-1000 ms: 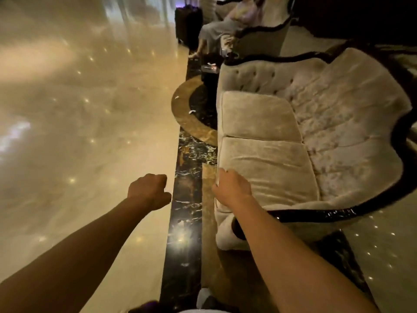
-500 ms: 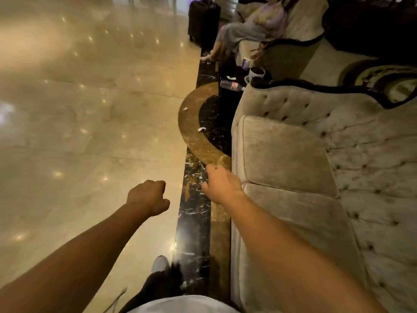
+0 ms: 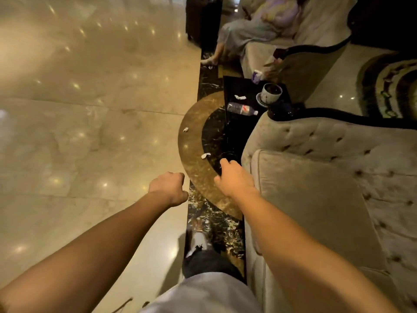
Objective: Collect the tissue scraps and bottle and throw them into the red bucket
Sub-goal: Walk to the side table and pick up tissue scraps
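Observation:
A clear plastic bottle [image 3: 242, 108] lies on its side on a black side table [image 3: 234, 91], with a white tissue scrap [image 3: 239, 97] just behind it. Two more tissue scraps lie on the floor: one [image 3: 205, 155] on the dark inlay right ahead of my right hand, another [image 3: 185, 129] on the gold ring further left. My left hand [image 3: 168, 188] is closed in a fist with nothing visible in it. My right hand [image 3: 234, 178] is held out with loosely curled fingers and holds nothing. No red bucket is in view.
A beige tufted sofa [image 3: 327, 177] fills the right side. A cup on a saucer [image 3: 270, 93] stands on the side table. A person sits on a further sofa [image 3: 259, 30], beside a dark suitcase [image 3: 203, 19]. Polished marble floor [image 3: 79, 132] spreads left.
I have walked forward along the sofa; the side table, bottle and floor scraps are now much closer. Both arms stay stretched ahead, and my right hand has left the sofa cushion.

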Action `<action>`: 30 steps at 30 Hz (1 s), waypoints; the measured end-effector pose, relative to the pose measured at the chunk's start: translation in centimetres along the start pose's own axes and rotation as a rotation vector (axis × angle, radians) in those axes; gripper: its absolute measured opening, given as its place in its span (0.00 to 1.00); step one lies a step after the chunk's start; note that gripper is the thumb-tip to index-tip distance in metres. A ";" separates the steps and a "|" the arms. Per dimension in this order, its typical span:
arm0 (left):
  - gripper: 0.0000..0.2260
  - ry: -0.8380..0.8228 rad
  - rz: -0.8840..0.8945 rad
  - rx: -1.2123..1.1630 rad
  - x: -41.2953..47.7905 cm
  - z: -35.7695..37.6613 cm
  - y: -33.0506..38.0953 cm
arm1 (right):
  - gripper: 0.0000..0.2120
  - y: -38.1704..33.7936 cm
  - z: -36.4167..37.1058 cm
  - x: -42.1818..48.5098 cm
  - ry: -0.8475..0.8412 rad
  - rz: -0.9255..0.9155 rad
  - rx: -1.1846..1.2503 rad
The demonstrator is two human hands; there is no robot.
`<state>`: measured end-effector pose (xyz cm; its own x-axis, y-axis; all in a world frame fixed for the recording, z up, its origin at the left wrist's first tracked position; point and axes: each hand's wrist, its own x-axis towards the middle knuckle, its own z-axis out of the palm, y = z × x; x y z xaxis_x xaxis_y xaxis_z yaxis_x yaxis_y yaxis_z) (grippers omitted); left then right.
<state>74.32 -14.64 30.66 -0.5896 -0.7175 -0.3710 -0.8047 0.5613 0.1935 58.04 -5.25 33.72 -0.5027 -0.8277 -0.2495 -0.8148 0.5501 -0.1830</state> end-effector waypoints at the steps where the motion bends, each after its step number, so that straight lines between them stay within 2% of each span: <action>1: 0.18 -0.025 -0.030 0.005 3.1 -1.0 -0.5 | 0.20 0.0 -0.7 3.7 -0.028 -0.014 -0.007; 4: 0.18 -0.050 -0.107 -0.012 10.3 -3.9 -1.9 | 0.20 -0.4 -3.1 12.6 -0.059 -0.039 -0.030; 10: 0.18 -0.113 -0.115 -0.003 23.9 -8.3 -4.6 | 0.17 -2.5 -4.5 27.8 -0.111 -0.070 -0.026; 17: 0.16 -0.237 -0.007 0.074 45.8 -10.2 -8.8 | 0.20 -2.6 0.9 44.8 -0.265 0.186 0.105; 22: 0.15 -0.307 0.009 0.144 58.8 -11.5 -10.5 | 0.25 -1.6 3.9 54.5 -0.400 0.381 0.218; 27: 0.23 -0.352 0.085 0.218 70.4 -7.9 -9.6 | 0.27 0.1 8.7 63.8 -0.356 0.516 0.358; 30: 0.23 -0.359 0.097 0.241 77.2 -3.2 -9.6 | 0.25 1.8 14.1 69.1 -0.304 0.553 0.447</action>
<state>36.36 -76.75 3.12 -0.5656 -0.4920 -0.6618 -0.6827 0.7295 0.0411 25.91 -59.85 2.80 -0.6486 -0.3880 -0.6548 -0.2417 0.9208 -0.3062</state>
